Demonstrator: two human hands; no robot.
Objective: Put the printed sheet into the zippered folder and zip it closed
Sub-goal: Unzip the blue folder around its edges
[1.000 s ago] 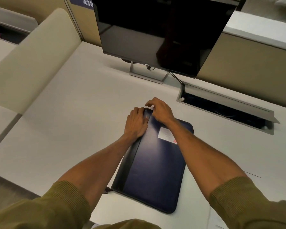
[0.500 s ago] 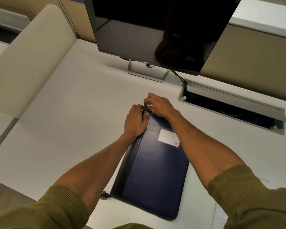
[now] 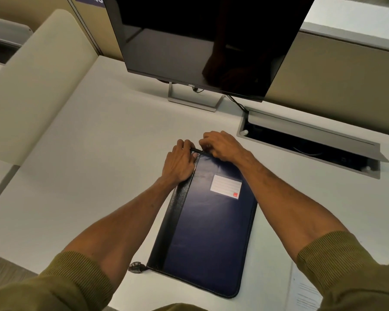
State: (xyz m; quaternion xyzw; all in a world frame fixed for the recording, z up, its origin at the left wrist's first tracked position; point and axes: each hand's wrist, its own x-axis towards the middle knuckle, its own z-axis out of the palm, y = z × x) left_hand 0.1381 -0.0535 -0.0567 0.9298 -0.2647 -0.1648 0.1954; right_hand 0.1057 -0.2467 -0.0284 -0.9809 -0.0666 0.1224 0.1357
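Observation:
The navy zippered folder [image 3: 208,239] lies flat and closed on the white desk [image 3: 94,176], a white label [image 3: 226,186] on its cover. Both hands meet at its far left corner. My left hand [image 3: 180,163] lies over the black spine, fingers curled round the corner. Just to its right, my right hand [image 3: 221,147] pinches something small at the far edge, apparently the zipper pull, with a thin dark strip stretched between the hands. A zipper tail [image 3: 136,267] sticks out at the near left corner. The printed sheet [image 3: 305,292] shows partly at the lower right, under my right sleeve.
A dark monitor [image 3: 200,46] on a silver stand [image 3: 194,102] rises behind the folder. To the right an open cable hatch [image 3: 310,144] is sunk into the desk. A beige partition [image 3: 38,81] borders the left side.
Both hands have stayed at the folder's far left corner. The dark strip between them now shows more plainly. The view has tilted slightly.

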